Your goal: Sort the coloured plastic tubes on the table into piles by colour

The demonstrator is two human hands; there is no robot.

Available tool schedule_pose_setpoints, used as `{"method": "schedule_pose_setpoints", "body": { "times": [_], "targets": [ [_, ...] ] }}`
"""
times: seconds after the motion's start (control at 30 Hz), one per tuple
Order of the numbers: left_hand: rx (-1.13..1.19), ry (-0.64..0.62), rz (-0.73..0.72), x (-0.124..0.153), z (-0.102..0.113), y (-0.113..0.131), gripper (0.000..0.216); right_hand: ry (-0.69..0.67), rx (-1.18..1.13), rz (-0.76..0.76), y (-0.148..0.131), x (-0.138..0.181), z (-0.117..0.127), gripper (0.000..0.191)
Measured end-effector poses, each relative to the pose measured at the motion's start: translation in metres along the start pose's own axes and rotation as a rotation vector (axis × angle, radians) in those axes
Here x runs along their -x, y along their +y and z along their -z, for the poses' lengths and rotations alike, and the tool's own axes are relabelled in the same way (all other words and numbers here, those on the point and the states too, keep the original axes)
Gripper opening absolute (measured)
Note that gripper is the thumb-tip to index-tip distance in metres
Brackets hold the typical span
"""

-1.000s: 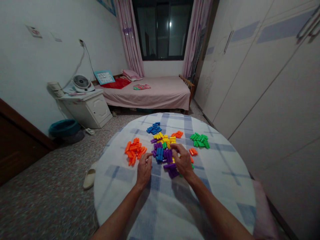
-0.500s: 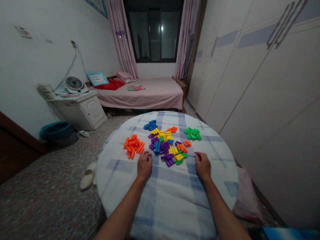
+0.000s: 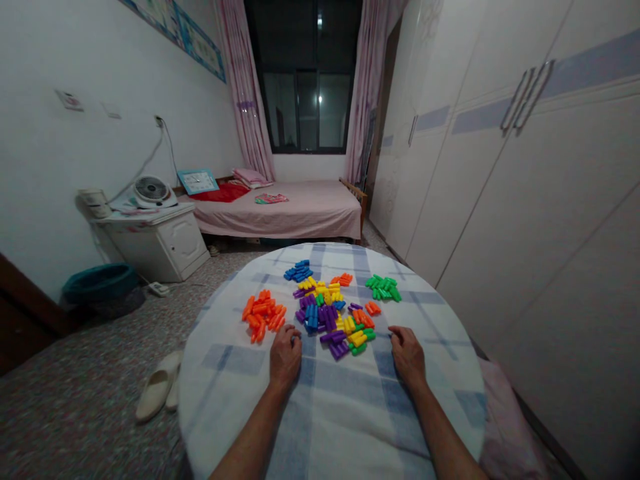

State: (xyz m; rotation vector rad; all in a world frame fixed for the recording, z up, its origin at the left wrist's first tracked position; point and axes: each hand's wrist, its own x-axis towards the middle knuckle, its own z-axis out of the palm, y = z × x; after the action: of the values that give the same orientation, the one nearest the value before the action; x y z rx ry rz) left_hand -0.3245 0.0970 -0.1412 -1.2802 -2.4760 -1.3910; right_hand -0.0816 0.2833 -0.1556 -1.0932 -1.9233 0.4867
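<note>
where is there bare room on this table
The widest bare patch of tablecloth lies between the left forearm and right forearm, nearer you than the purple pieces. Another lies between the green pile, the right forearm and the table's right edge. The middle is crowded with the mixed-colour cluster; the orange pile sits to its left.

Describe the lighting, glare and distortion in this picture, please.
Head view: dim light, the floor dark at lower left; head view: bright spots, likely reflections, in the window; head view: the wardrobe looks stretched toward the right edge; head view: blocks, left hand and right hand fairly distinct.
</note>
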Motion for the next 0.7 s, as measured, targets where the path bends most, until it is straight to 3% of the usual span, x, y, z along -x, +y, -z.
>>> {"method": "schedule_pose_setpoints", "body": {
  "times": [0.7],
  "targets": [
    [0.045, 0.066, -0.022, -0.0017, -0.0047, -0.0027, 0.022, -0.044, 0.010, -0.019, -0.0048, -0.0036, 0.0017, 0.032]
  ]
}}
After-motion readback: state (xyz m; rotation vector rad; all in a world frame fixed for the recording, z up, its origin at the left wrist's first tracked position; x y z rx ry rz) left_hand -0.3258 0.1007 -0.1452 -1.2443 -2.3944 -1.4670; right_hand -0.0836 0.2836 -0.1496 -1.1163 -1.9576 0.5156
